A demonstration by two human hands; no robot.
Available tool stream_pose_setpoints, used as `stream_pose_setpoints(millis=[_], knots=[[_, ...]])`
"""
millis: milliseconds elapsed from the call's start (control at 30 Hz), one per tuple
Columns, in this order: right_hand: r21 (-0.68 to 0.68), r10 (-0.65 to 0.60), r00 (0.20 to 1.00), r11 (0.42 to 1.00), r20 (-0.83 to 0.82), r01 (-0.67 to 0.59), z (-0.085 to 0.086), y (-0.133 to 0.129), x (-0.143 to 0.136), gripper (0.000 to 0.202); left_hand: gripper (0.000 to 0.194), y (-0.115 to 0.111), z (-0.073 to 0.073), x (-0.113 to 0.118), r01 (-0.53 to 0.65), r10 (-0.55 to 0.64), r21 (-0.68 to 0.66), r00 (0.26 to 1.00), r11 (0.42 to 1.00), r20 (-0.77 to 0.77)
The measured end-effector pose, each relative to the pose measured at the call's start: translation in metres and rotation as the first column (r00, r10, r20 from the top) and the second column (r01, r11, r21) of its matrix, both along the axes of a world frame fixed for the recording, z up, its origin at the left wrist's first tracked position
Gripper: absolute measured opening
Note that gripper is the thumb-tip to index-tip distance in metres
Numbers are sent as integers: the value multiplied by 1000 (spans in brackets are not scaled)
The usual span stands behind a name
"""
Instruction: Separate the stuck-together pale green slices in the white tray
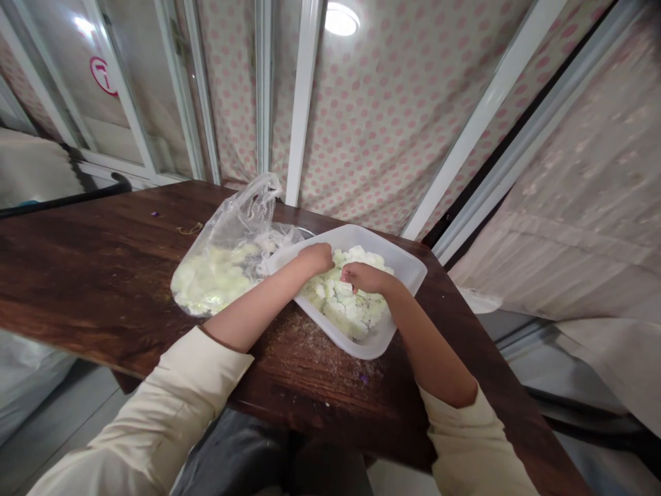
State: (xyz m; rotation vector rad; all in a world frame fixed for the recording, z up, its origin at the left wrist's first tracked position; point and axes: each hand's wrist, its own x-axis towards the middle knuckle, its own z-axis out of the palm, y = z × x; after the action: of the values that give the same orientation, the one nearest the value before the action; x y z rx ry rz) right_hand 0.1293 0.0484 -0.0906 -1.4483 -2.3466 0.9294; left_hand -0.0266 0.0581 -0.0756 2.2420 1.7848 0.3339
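The white tub sits skewed under both hands, one corner pointing nearward

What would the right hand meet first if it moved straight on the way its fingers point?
Most likely the pale crumbled pieces in the tray, just past the right hand, though depth is unclear.

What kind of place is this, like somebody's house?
Probably a room in a home, though I can't be sure. The clues are the pink-dotted curtain, the framed glass panels and the dark wooden table.
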Motion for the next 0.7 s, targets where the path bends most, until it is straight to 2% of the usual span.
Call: stream_pose_setpoints(millis=[100,200,267,333,400,467,533,633,700], knots=[[-20,-202,968,979,-150,201,-1,0,-3,8,17,1,0,-3,-54,47,-65,994,996,-95],[25,-300,915,948,-268,318,2,1,-4,6,4,5,-2,-7,-60,22,-212,984,975,-177],[95,-309,900,931,-308,353,4,2,-4,2,13,7,-4,-11,-32,-41,-377,982,926,-185],[179,-301,899,912,-318,369,6,4,-2,6,27,7,-4,-13,-5,-88,-537,985,844,-148],[267,-296,901,884,-316,384,5,6,0,11,39,4,-3,-14,7,-97,-628,989,778,-109],[352,-289,906,850,-311,392,4,8,2,15,43,1,0,-14,35,-112,-658,991,752,-75],[403,-272,910,829,-315,387,3,9,3,19,37,-1,3,-13,88,-153,-655,987,750,-42],[409,-232,914,838,-333,362,3,9,2,21,29,-2,6,-13,187,-270,-625,962,758,-40],[396,-204,909,849,-363,349,5,8,1,20,27,-1,6,-13,246,-348,-628,936,739,-43]])
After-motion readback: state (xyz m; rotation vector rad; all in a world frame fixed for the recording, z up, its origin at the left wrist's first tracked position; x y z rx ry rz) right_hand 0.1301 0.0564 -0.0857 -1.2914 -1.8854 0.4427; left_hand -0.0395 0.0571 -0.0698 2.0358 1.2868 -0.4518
